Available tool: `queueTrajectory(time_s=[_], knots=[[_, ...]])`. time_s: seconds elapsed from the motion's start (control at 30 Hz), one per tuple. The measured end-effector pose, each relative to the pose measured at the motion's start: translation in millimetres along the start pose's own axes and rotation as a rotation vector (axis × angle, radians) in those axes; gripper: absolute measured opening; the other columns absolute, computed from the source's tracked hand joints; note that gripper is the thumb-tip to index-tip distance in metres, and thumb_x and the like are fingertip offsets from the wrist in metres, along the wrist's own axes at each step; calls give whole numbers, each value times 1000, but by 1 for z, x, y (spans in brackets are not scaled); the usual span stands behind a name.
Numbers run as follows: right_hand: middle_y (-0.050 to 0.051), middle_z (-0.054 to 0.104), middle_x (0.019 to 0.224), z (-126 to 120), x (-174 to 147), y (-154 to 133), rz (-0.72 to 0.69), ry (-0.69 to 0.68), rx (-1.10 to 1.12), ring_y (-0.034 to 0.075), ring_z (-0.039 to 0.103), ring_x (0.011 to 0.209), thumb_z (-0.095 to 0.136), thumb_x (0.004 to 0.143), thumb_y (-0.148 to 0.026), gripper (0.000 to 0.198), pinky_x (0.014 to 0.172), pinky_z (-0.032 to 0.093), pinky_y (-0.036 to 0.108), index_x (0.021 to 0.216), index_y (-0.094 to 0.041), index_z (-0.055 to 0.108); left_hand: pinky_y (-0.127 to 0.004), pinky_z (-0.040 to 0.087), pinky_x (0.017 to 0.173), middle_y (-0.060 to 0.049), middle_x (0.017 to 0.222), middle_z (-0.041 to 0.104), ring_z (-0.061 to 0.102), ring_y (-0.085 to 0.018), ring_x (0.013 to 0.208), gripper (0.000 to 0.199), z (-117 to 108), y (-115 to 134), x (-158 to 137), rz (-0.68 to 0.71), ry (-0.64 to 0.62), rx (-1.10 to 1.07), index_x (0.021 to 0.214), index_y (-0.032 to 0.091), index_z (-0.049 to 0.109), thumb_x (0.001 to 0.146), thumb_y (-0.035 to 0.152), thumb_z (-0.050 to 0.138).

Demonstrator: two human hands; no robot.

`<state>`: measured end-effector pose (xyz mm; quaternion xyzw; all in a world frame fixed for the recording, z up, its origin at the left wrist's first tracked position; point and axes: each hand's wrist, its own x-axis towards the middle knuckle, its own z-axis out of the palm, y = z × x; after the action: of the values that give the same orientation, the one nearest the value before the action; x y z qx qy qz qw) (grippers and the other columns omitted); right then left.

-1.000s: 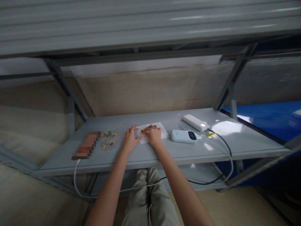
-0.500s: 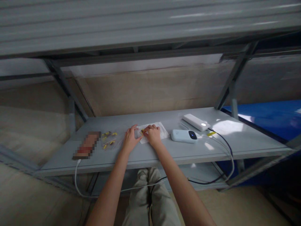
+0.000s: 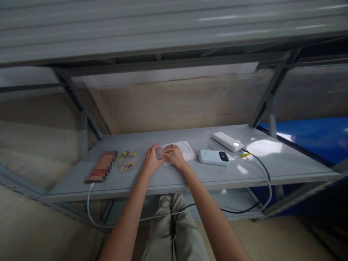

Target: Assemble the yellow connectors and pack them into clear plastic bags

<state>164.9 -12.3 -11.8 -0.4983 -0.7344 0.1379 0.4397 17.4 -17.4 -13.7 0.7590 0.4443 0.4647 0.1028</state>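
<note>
My left hand [image 3: 151, 160] and my right hand [image 3: 174, 156] rest side by side on a grey shelf board [image 3: 190, 174], fingertips meeting over the left end of a white sheet [image 3: 183, 149]. A small yellowish piece shows between the fingertips; what it is cannot be made out. Whether either hand pinches it or only presses on the sheet is unclear. To the left of my left hand lies a clear bag of small yellow and dark parts [image 3: 126, 160].
A blurred reddish-brown flat object [image 3: 101, 167] with a white cable lies at the left. A light blue device [image 3: 213, 157] and a white power bank [image 3: 227, 141] with cables lie to the right. Metal frame posts stand behind; an upper shelf hangs overhead.
My right hand has shifted slightly left, closer to the left hand, uncovering more of the white sheet. The rest has not moved.
</note>
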Motion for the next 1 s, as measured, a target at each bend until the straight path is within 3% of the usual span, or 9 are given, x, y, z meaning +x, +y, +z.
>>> queueTrajectory(time_s=[0.07,0.2,0.3,0.4,0.53,0.67,1.0], knots=[[5,66,89,-2,0,0,20,34,39,14,57,86,60,77,-27,13,81,41,24,79,-18,69,-35,43,88,-8,104,59,56,-20,97,67,-2,0,2,-37,48,-128,122,20,40,63,30,71],[6,66,90,-3,-1,-3,54,56,181,14,58,86,58,77,-24,13,76,43,24,82,-16,67,-28,46,76,-5,86,64,61,-15,80,43,-6,-7,5,-184,182,-314,118,17,46,78,33,54],[7,67,88,-2,-1,-3,64,21,261,15,59,84,59,75,-23,12,75,44,25,79,-15,67,-27,47,68,-4,71,66,61,-16,68,29,-8,-13,7,-281,149,-319,94,13,61,76,35,54],[7,68,85,0,-1,0,88,-9,340,15,61,79,59,74,-22,13,74,46,26,80,-15,67,-28,46,68,-5,68,66,61,-17,67,24,-8,-16,7,-289,111,-272,72,14,63,74,36,54],[6,68,82,3,1,7,163,-27,485,14,61,72,59,71,-18,21,70,47,25,90,-14,66,-26,46,66,-6,72,66,61,-16,68,24,-9,-14,6,-266,166,-276,79,13,64,75,35,53],[3,67,72,6,2,13,196,-44,550,12,60,65,61,68,-18,20,65,48,24,87,-15,66,-25,46,68,-6,80,66,61,-15,72,25,-7,-12,5,-247,142,-282,90,14,62,77,32,50],[-1,61,68,10,2,12,221,-22,535,10,57,62,62,62,-19,14,61,47,23,71,-18,50,-28,43,69,-5,72,65,57,-17,68,17,-10,-11,4,-238,167,39,74,17,63,73,33,56]])
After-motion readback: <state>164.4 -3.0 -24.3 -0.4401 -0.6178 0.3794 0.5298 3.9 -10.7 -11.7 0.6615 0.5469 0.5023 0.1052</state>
